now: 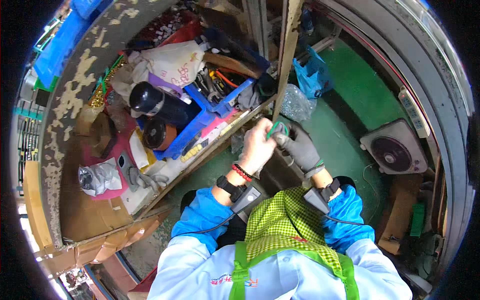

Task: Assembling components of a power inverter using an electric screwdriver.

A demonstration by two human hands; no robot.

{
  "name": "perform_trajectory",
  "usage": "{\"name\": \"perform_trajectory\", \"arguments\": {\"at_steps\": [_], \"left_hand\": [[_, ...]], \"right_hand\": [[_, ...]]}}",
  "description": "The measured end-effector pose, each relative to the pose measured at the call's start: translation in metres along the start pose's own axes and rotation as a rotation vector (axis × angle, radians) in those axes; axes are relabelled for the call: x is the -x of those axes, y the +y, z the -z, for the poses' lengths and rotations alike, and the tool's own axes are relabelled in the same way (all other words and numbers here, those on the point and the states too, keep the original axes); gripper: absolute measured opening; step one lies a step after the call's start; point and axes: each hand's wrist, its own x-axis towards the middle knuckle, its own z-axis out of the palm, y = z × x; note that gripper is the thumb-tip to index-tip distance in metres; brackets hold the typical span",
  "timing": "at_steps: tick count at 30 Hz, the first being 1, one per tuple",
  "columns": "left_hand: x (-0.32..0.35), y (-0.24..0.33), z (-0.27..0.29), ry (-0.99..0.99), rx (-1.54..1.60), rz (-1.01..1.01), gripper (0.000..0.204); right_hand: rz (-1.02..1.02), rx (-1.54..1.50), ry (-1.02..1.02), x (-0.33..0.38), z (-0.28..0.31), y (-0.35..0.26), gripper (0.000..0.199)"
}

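Holding left hand beside right hand

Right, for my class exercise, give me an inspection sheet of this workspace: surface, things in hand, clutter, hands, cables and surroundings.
Surface: bench at left, partly covered with cardboard and pink sheeting.
Things in hand: green band, curved; exact kind unclear.
Clutter: blue bin of tools, dark cylindrical container, white printed bag, crumpled silvery packet.
Hands: left hand bare, right hand gray-gloved; both close around the band.
Cables: black lead from each wrist device; reddish cable along the right side, near a power strip.
Surroundings: green floor, blue plastic bag, pale box with dark round face.
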Motion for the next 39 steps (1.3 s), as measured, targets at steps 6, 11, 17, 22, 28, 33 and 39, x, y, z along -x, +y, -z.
{"name": "perform_trajectory", "arguments": {"at_steps": [6, 11, 17, 22, 28, 33, 39], "left_hand": [[-0.016, 0.014, 0.039, -0.21, -0.541, 0.131, 0.033], [0.017, 0.033, 0.018, -0.217, -0.858, -0.702, 0.033], [0.008, 0.001, 0.007, -0.68, -0.634, -0.537, 0.018], [-0.044, -0.034, 0.012, -0.429, 0.147, 0.0, 0.026], [-0.019, -0.012, -0.023, -0.339, 1.171, 0.223, 0.029], [-0.02, -0.017, -0.018, -0.289, 0.561, 0.33, 0.026], [-0.014, -0.017, -0.019, -0.313, 0.717, 0.282, 0.04]], "right_hand": [[0.062, 0.788, 0.122, -0.018, 0.01, -0.005, 0.038], [0.144, 1.043, 0.226, -0.035, 0.02, -0.034, 0.039], [0.442, 0.915, 0.104, -0.003, -0.006, -0.056, 0.029], [0.509, 0.967, 0.189, 0.025, -0.008, -0.058, 0.032], [0.193, 0.857, 0.213, 0.022, -0.008, -0.032, 0.029], [0.314, 0.88, 0.011, 0.026, -0.018, -0.02, 0.032], [0.457, 0.777, -0.004, 0.039, -0.02, -0.035, 0.031]]}}
